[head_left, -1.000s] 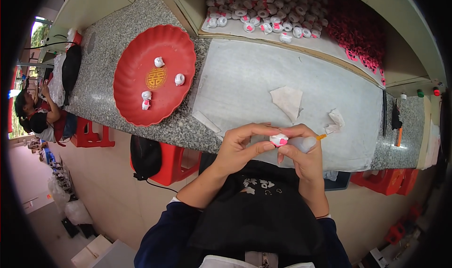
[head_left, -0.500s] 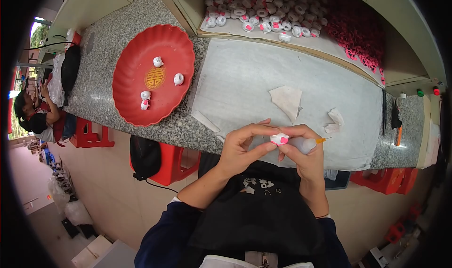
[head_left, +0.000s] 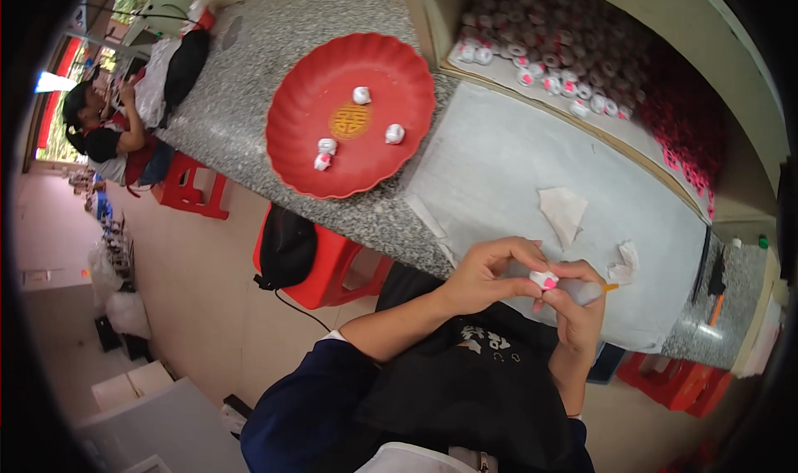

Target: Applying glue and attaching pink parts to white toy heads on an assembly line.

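Note:
Between my two hands is a small white rounded piece with a pink heart-shaped patch. My left hand pinches it from the left with thumb and fingertips. My right hand is closed too, its fingertips touching the piece's right side. Tucked in that same hand is a translucent squeeze bottle with a thin orange nozzle pointing right. Below both hands lies a white paper sheet on the counter. A torn white scrap and a crumpled scrap rest on it.
A red scalloped tray holding several white pieces stands at the left on the granite counter. Many white pieces and pink parts fill the shelf behind. A red stool carries a black bag. Another person sits far left.
The view has swung, so the tray, counter and hands appear farther right. My hands still hold the white piece and the bottle, and the piece seems slightly turned.

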Demonstrator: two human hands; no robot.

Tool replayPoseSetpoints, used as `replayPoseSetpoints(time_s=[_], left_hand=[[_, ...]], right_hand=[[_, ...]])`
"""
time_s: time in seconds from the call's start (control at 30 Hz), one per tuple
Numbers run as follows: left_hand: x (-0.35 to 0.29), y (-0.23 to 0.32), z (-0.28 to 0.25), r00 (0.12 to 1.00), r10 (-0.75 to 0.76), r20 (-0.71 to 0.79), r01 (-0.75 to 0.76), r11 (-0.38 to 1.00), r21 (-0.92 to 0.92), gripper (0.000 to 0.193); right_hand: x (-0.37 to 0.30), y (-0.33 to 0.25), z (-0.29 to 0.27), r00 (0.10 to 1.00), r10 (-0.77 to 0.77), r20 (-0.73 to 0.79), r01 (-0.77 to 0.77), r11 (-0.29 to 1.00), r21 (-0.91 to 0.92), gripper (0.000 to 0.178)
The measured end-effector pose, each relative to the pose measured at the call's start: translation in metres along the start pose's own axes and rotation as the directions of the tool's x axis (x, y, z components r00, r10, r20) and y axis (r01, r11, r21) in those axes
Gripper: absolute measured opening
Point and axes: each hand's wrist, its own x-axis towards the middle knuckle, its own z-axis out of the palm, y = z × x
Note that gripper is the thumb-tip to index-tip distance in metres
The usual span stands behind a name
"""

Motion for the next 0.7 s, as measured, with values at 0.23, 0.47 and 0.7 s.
replayPoseSetpoints(time_s=[0.23,0.47,0.7], left_hand=[[-0.005,0.013,0.0,0.993,-0.117,0.022,0.118,0.987,-0.105,0.022],[-0.008,0.018,-0.007,0.991,0.107,0.077,-0.116,0.986,0.121,0.021],[0.004,0.094,-0.073,0.877,0.44,-0.194,0.01,0.386,0.922,0.022]], right_hand=[[0.0,0.006,0.003,0.997,0.079,0.001,-0.079,0.996,0.05,0.019],[0.003,0.012,0.011,0.992,-0.064,0.113,0.058,0.997,0.058,0.02],[0.019,-0.001,0.01,0.999,-0.013,0.049,0.018,0.993,-0.116,0.039]])
